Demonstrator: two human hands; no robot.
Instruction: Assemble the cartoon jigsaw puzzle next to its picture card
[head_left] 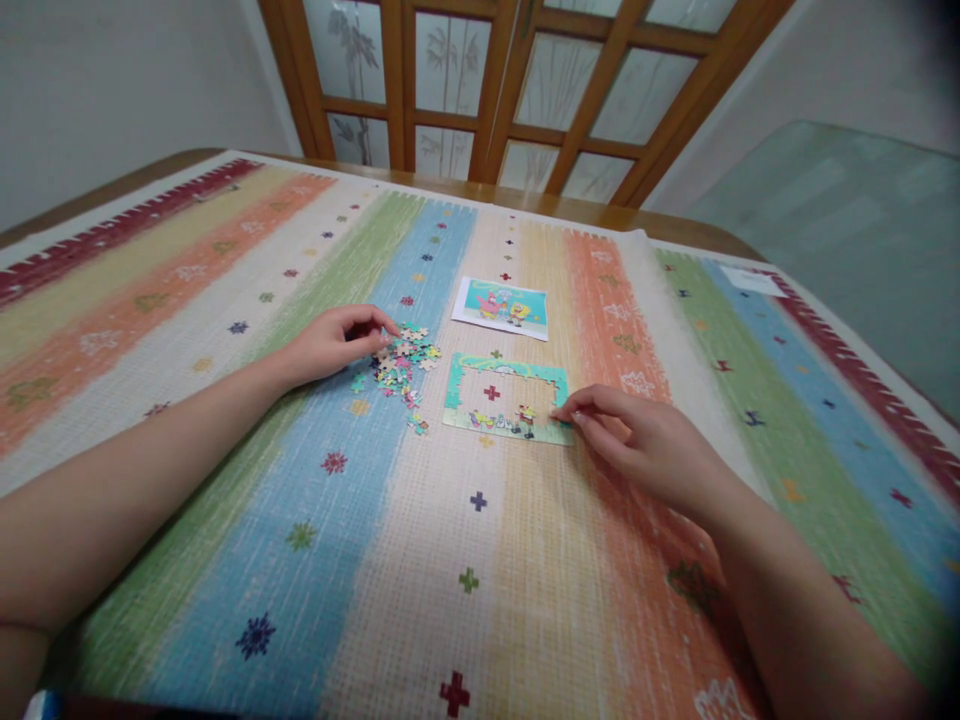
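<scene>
A partly joined jigsaw puzzle (504,428), a border of teal and green pieces with cartoon figures along its lower side, lies flat around an open middle where the tablecloth shows. At its right edge, my right hand (634,440) has thumb and forefinger pinched on a puzzle piece, mostly covered by the fingers. My left hand (341,340) reaches to the heap of loose puzzle pieces (409,365) left of the border. Its fingers are curled, thumb and forefinger close together at a piece on the heap's upper left side; the fingertips partly hide it. Behind the border lies a cartoon reference picture (504,308).
A striped, patterned tablecloth (465,540) covers the table. A small white paper (754,281) lies at the far right. Beyond the table stand wood-framed glass doors (480,95), with a pale green chair back (832,220) at the right.
</scene>
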